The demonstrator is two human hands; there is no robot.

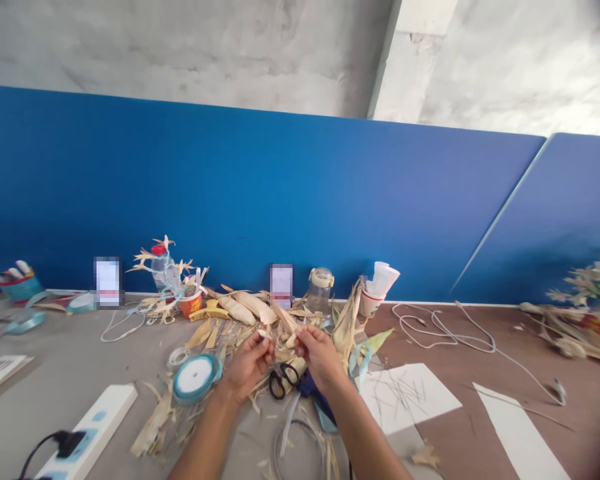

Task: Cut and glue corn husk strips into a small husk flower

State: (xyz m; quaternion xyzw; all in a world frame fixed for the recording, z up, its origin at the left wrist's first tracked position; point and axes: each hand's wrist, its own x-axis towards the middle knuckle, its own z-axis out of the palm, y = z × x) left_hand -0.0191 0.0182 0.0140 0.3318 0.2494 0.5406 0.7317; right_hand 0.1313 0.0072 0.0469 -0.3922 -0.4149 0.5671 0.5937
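Near the middle of the desk, my left hand [250,367] pinches a small pale piece of corn husk [263,334] between thumb and fingers. Just to its right, my right hand [321,357] has its fingers closed on a strip of dried corn husk [286,321]. Below and between the hands lie black-handled scissors [277,385]. A dark blue tool [307,385] is partly hidden by my right forearm. Left of my left wrist sits a roll of teal ribbon [196,378], with a small tape roll [179,358] behind it. Loose husks [250,307] are heaped beyond the hands.
A power strip [100,423] with a black plug lies front left. White paper [410,397] carrying thin sticks or wires is at right. Behind stand an orange cup [191,305], two phones, a clear jar [320,293] and a paper cup [373,303]. A white cable [445,333] trails rightward.
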